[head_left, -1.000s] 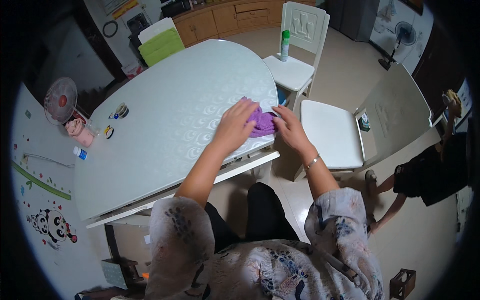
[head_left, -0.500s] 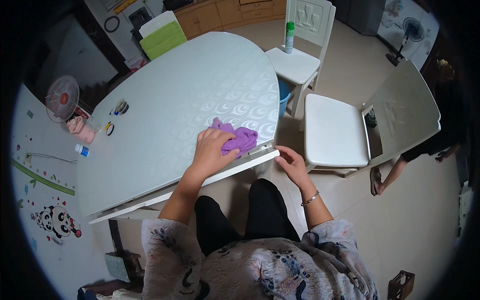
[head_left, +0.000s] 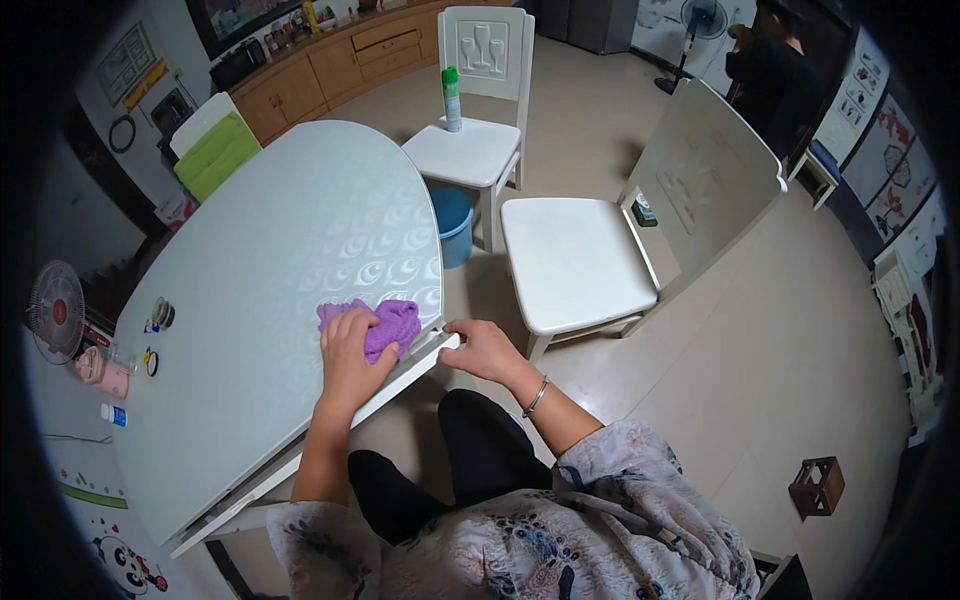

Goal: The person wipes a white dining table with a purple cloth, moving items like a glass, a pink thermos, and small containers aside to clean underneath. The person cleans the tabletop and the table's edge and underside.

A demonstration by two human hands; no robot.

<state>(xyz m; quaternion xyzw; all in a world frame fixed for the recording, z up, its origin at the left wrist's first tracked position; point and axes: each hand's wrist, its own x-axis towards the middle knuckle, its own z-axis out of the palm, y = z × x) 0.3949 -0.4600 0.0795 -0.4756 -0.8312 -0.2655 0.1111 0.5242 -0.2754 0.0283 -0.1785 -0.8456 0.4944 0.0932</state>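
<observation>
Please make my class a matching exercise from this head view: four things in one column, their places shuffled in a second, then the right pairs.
Things:
1. Purple cloth
2. Spray can
3. Blue bucket
4. Right hand

Places:
A. On the seat of a white chair
B. At the end of the white rail
C. Under the left hand
D. On the floor beside the table

Pairs: 1-C, 2-A, 3-D, 4-B

Dim, even indoor light; soft glare on tabletop [head_left: 372, 243]; shadows on floor [head_left: 482, 290]; corners black, straight edges bowed.
</observation>
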